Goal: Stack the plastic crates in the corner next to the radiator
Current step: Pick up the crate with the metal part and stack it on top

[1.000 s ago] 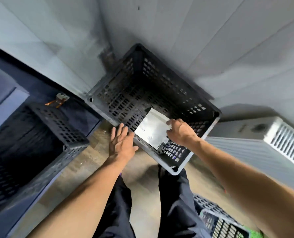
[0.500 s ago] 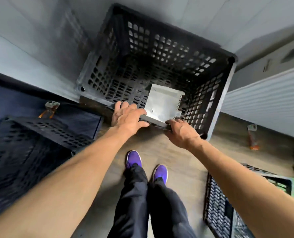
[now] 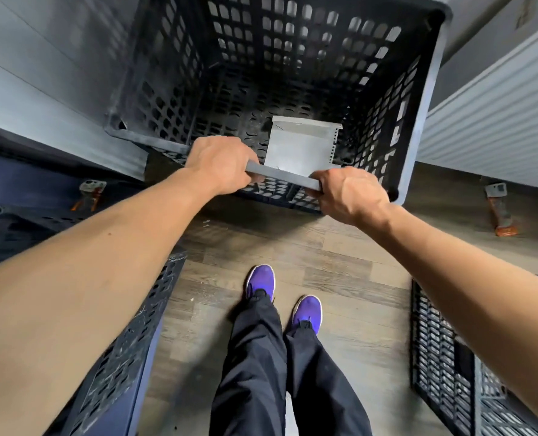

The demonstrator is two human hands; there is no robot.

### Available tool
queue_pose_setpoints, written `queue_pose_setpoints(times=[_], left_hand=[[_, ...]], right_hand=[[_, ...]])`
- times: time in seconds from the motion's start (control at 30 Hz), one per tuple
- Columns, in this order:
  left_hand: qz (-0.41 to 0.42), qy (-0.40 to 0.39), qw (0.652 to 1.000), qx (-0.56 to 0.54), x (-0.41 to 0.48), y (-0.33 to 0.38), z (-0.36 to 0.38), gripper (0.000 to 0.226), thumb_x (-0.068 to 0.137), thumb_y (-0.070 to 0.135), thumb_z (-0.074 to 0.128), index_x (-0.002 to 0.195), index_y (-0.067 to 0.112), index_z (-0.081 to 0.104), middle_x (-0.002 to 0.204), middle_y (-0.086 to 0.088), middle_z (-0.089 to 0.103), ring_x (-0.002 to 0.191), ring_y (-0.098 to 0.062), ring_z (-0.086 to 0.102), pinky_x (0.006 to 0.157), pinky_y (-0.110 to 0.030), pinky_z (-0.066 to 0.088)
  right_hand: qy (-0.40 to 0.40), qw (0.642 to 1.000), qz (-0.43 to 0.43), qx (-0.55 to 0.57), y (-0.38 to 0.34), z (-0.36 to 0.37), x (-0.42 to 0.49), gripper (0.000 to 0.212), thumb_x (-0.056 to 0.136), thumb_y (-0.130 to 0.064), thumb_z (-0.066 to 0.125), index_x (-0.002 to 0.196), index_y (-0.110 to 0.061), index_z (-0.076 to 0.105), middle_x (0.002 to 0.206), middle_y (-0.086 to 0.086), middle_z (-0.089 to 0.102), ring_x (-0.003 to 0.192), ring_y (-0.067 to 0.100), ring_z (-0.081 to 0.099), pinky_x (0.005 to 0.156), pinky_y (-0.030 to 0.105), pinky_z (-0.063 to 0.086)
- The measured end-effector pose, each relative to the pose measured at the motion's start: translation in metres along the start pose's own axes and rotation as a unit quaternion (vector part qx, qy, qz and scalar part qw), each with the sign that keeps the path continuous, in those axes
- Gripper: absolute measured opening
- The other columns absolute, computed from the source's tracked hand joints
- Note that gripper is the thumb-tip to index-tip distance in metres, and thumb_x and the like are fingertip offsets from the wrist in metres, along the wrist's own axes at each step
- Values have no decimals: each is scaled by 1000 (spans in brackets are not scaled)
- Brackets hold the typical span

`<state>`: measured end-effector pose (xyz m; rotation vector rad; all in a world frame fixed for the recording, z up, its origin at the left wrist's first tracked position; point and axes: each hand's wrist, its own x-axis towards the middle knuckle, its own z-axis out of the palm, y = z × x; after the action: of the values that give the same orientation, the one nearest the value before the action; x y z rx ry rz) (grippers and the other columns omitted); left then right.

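We are seating the black perforated crate (image 3: 292, 42) in the corner at 12 o'clock, its right wall just beside the white radiator (image 3: 497, 121) at 2 o'clock. A second crate (image 3: 129, 357) waits at 8 o'clock and a third crate (image 3: 440, 357) at 4 o'clock. Our left hand (image 3: 220, 163) and right hand (image 3: 349, 193) both curl tight round the near rim, either side of the grey sheet (image 3: 302, 146) inside. Next, we judge, we square it up, let go and fetch another. A second ago the left hand lay flat and the right touched the sheet.

Floor (image 3: 340, 256): wood-look planks.
Middle: purple shoes (image 3: 260, 281).
Far right: orange-handled tool (image 3: 500, 212).
Near right: black perforated crate (image 3: 434, 357).
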<state>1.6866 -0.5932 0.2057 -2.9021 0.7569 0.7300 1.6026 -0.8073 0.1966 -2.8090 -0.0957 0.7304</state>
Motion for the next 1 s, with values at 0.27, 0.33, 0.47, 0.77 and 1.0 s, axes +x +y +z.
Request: queue_pose_setpoints(times=[0.27,0.33,0.47,0.77,1.0], left_hand=[[-3,4,999,42,-1,6,1,15,91,43,58,98,33,67,86,1,64,82,-27,57,73,-37,42],[17,17,998,52,-3,2,4,11,92,37,57,97,31,65,79,2,58,75,-27,52,68,-35,38],[72,38,995,62,-1,-10,7,10,92,35,57,94,27,63,70,3,51,68,-26,48,62,-33,35],[35,64,996,51,-4,-8,10,9,90,14,56,90,21,63,79,-6,58,72,-30,48,67,-37,33],[32,95,994,49,-5,0,20,8,90,13,55,90,19,60,79,-7,62,71,-31,49,66,-38,33]], right_hand=[[28,1000,-2,-14,-3,3,3,18,95,-36,50,106,-24,58,89,0,59,78,28,62,65,34,48],[29,999,3,-14,-3,3,1,17,97,-40,49,102,-26,58,83,2,63,73,29,60,63,34,47],[29,999,8,-26,-7,1,-3,23,99,-41,48,98,-20,59,76,6,63,65,29,53,61,33,41],[68,997,20,-40,-10,2,-4,28,99,-41,49,113,-21,61,90,12,70,78,35,63,67,40,51],[82,995,11,-48,0,5,-7,28,100,-39,46,118,-22,60,86,11,70,72,34,62,64,38,51]])
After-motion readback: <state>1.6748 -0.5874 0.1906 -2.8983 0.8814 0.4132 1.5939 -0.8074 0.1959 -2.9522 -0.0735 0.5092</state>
